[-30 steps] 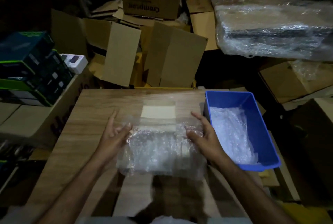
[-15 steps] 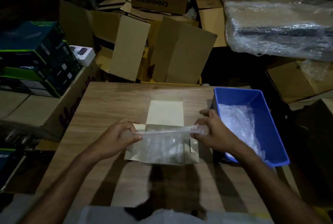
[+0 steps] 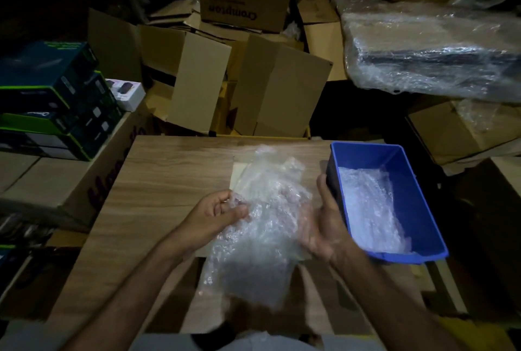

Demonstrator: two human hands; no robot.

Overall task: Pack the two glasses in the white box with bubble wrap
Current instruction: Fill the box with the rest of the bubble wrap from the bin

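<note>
Dim room, observed from beside the tabletop (image 3: 158,181).

Progress: the task looks to be in its middle, though the evidence is thin. A sheet of bubble wrap (image 3: 262,223) is held up above the tabletop between both hands. Whether a glass is already rolled inside it I cannot tell; the plastic is cloudy and the lower part of the sheet is dark. No bare glass is visible anywhere.

Hands: the left hand (image 3: 217,215) has its fingers curled into the sheet's left edge and grips it. The right hand (image 3: 324,223) lies against the sheet's right side, palm toward it and thumb pointing up; part of the hand is seen through the plastic, so I cannot say whether it grips or only supports.

White box (image 3: 239,174): only a pale strip shows on the tabletop behind the raised sheet, left of the blue bin. The rest is covered by the wrap, so its contents are hidden. I would judge that packing is not finished, since wrap is in hand and no closed box is in sight.

Containers:
- Blue bin (image 3: 406,170), at the right edge of the tabletop, just beside the right hand. Holds more bubble wrap (image 3: 366,209), crumpled along its floor. Nothing else seen in it.
- Brown cartons (image 3: 276,88) stand open beyond the tabletop; interiors not visible.
</note>
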